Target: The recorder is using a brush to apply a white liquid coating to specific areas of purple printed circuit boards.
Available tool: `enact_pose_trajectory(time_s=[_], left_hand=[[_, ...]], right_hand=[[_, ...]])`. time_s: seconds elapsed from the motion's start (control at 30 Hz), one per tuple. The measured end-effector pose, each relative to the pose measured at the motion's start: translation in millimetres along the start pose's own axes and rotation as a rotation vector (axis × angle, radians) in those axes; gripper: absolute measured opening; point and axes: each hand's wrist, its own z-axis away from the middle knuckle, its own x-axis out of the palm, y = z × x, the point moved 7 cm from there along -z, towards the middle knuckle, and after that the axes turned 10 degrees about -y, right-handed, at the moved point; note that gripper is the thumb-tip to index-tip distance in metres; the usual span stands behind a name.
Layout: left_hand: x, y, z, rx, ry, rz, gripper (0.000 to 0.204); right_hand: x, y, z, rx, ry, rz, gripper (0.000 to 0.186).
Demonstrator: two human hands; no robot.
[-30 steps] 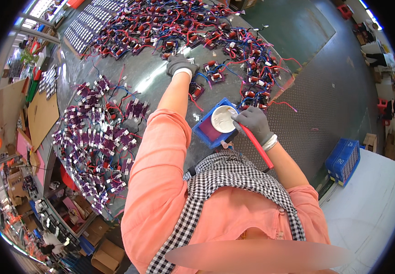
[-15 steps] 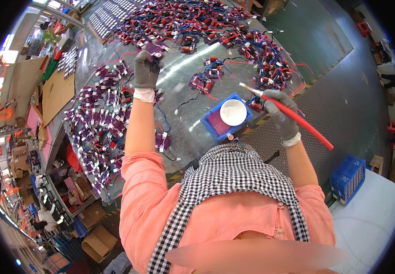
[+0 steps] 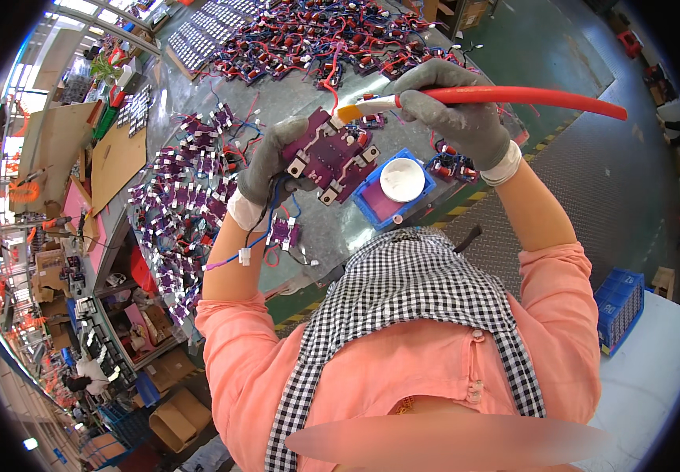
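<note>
Purple boards (image 3: 186,197) with white connectors lie heaped along the left edge of the surface (image 3: 300,98). The left hand (image 3: 273,161) grips a purple circuit board (image 3: 326,155) by its left side, above the surface. Near the front edge, a blue tray (image 3: 366,215) carries a white tub (image 3: 402,180). The right hand (image 3: 462,118) pinches a red-handled brush (image 3: 528,95), its tip at the circuit board's far corner. Farther right, a blue crate (image 3: 621,307) bears white printing.

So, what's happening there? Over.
Left gray-gloved hand: purple circuit board. Right gray-gloved hand: red-handled brush at its corner. Red wire near bristles.

Coral shirt (image 3: 410,363), black-and-white checked apron (image 3: 422,275), grey gloves (image 3: 473,130)
</note>
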Motion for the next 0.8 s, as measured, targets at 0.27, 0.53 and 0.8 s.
enact_pose_trajectory(time_s=[0.27,0.53,0.8], left_hand=[[-10.4,-27.5,21.4,-0.101,-0.108,0.025,0.068],[6.2,-20.7,4.0,-0.386,0.250,0.630,0.045],[10.8,-9.7,3.9,-0.272,0.207,0.808,0.048]], right_hand=[[3.7,-6.5,8.7,0.028,-0.003,-0.094,0.011],[-9.7,-6.5,30.4,0.167,0.001,-0.234,0.012],[-14.2,4.2,38.8,0.176,0.037,-0.059,0.013]])
